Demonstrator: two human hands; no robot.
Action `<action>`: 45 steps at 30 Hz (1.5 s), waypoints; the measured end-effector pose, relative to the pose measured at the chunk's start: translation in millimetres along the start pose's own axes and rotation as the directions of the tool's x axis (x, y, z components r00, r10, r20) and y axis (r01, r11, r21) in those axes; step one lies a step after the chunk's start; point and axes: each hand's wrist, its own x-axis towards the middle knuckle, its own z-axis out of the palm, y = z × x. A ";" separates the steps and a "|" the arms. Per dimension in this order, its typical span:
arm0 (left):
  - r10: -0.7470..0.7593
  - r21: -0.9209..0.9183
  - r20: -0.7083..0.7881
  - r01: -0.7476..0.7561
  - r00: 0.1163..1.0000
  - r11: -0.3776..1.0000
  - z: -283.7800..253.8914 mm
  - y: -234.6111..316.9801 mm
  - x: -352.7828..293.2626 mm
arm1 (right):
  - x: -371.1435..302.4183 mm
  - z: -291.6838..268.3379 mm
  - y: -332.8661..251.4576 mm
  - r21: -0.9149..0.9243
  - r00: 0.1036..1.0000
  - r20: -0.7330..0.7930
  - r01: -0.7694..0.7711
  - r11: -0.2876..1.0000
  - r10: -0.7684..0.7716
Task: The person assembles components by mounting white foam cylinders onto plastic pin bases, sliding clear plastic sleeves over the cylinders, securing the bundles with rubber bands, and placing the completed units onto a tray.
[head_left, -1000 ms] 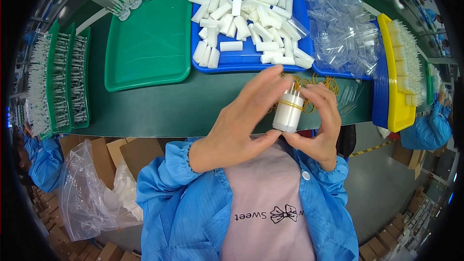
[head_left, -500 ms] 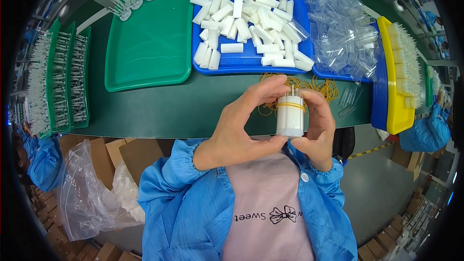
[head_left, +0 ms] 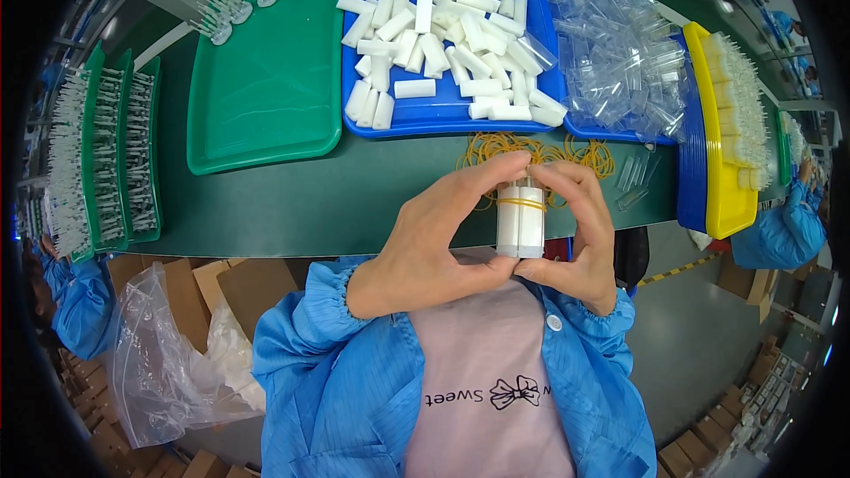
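Left hand: here's the bare left hand, curled in a wide C, thumb at the base and fingertips at the top, pinching the white upright cylinder with a pale base end to end.
Right hand: the bare right hand mirrors it, thumb low, fingers arched over the top; both share one pinch.
White cylinder: held up in front of the chest, by the near edge of the dark green surface; a drop here could miss that edge and reach the floor, if either thumb slips off the base.
Yellow elastic band: oh, watch the yellow elastic band around its upper half; uneven finger pressure could ride it upward, and it might snap off.
Seam: a line runs down the cylinder's side; squeezing askew could shift the halves, should they be separate pieces.
Top end: mostly hidden under the fingertips, so a bent or crooked part there could go unnoticed.
Loose yellow bands: the tangled heap of yellow elastic bands lies just beyond; a knuckle straying forward could snag a loop.
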 end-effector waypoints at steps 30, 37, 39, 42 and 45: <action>0.121 0.447 -0.252 0.005 0.960 0.894 -11.8 -10.5 -12.4 | 4.2 6.7 -15.5 -0.399 0.946 -0.203 0.157 0.904 -0.254; -0.212 -0.113 -0.189 0.193 0.959 0.975 -15.4 -2.0 -19.8 | 4.5 9.1 -14.5 -0.417 0.921 -0.244 0.184 0.890 -0.305; -0.208 -0.273 -0.075 0.180 0.975 0.945 -13.4 0.0 -18.0 | 4.5 10.0 -18.6 -0.402 0.914 -0.253 0.199 0.894 -0.317; -0.168 -0.401 0.002 0.155 0.986 0.903 -6.0 -4.2 -17.0 | 2.3 8.4 -21.8 -0.385 0.897 -0.282 0.218 0.897 -0.340; -0.191 -0.410 -0.027 0.164 0.981 0.897 -5.0 -6.5 -18.2 | -2.5 3.6 -23.8 -0.318 0.887 -0.311 0.241 0.917 -0.341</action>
